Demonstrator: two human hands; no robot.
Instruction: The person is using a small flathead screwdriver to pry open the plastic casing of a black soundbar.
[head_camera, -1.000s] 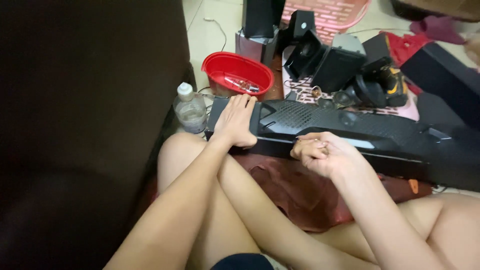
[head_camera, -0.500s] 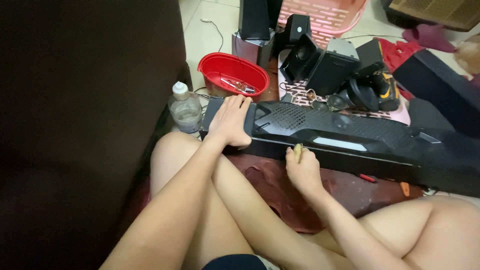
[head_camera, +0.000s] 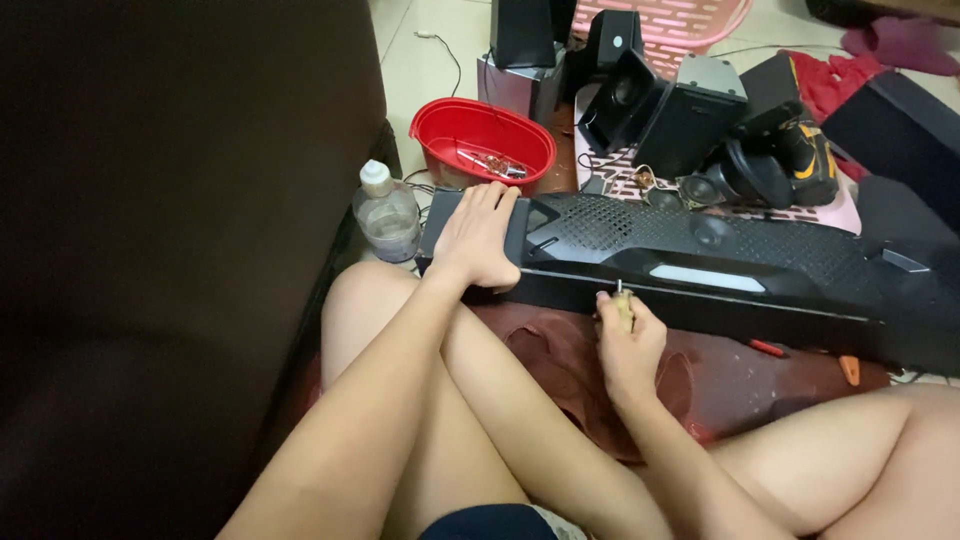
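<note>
The right hand has come back to the front edge of the soundbar. A second ago it was lifted off the bar with something small pinched in its fingers; half a second ago it was dropping to the edge; now it is closed in a fist round a screwdriver, whose pale yellowish handle pokes up from the fist with the metal tip set against the bar's front face, just left of the pale rectangular window. That looks like a screw on this edge being worked, though the screw itself is too small to see.

The left hand has hardly shifted across the three pictures: it lies flat, fingers spread, pressing on the left end of the bar and gripping nothing.

The soundbar lies on the floor across the person's lap line, on a dark red cloth that is soft and wrinkled. The bar is long, black hard plastic, with a perforated grille on top and angled moulded panels.

Beyond its left end stands a clear plastic bottle with a pale cap, near the hand. Behind the hand sits a glossy red oval bowl holding small metal bits. Further back, boxy black speakers and loose round drivers rest on a pink mat. A small red-handled tool lies on the cloth at the bar's front edge, right of the working hand.
</note>
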